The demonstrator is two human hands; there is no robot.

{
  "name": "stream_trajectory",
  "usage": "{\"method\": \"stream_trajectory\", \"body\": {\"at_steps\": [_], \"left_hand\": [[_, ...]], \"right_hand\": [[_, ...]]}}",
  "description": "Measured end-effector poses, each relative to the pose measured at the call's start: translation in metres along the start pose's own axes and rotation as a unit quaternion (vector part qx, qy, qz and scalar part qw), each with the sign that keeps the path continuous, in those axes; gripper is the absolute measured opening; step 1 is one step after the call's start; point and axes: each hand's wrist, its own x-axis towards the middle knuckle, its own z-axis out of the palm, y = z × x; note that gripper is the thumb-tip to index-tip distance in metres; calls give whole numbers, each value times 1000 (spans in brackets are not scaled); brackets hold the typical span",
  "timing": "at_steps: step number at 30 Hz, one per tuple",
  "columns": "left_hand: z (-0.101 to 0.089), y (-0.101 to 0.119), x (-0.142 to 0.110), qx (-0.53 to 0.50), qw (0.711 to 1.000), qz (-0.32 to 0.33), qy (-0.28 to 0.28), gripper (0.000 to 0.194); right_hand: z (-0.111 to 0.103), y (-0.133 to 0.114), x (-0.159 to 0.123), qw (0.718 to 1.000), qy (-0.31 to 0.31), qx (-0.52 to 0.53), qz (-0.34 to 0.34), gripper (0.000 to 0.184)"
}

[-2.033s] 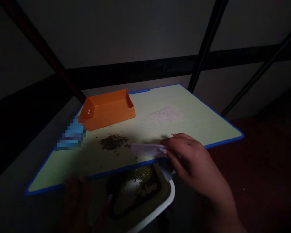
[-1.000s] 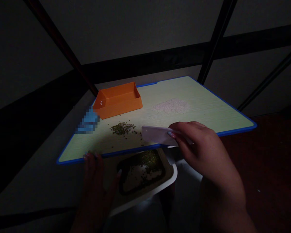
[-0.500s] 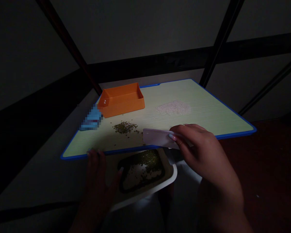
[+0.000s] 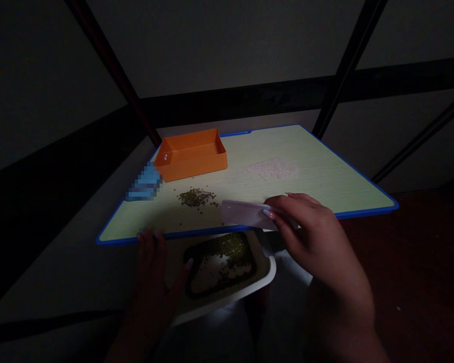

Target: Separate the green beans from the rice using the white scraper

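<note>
My right hand [image 4: 310, 227] pinches a flat white scraper card [image 4: 244, 213] that stands on edge near the front rim of a pale green board with a blue border [image 4: 325, 184]. Left of the card lies a small heap of green beans [image 4: 196, 196]. A patch of white rice [image 4: 271, 169] lies farther back. My left hand [image 4: 151, 272] grips the left side of a white tray [image 4: 263, 282] held just below the board's front edge. The tray holds green beans mixed with some white grains.
An empty orange box [image 4: 191, 156] stands at the board's back left, with a blurred blue item [image 4: 144, 184] beside it. Dark metal frame bars [image 4: 344, 60] rise behind the board. The room is dim, with dark floor to the right.
The view has shifted since two seconds ago. My right hand has drawn the card back from the board's edge and set it upright beside the beans; in the last half second almost nothing has moved.
</note>
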Motion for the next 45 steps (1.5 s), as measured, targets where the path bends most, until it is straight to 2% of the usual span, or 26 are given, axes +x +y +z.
{"method": "stream_trajectory", "body": {"at_steps": [8, 29, 35, 41, 45], "left_hand": [[2, 2, 1, 2, 1000, -12, 7, 78], [4, 4, 0, -2, 1000, 6, 23, 79], [7, 6, 0, -9, 999, -3, 38, 76], [10, 7, -2, -20, 999, -14, 48, 76], [12, 5, -2, -24, 998, -16, 57, 79]], "right_hand": [[3, -1, 2, 1000, -11, -3, -4, 16], [8, -4, -1, 999, -9, -5, -34, 16], [1, -7, -5, 998, -38, 10, -45, 15], [-9, 2, -12, 998, 38, -24, -41, 13], [-12, 3, -14, 995, 59, -60, -47, 13]]}}
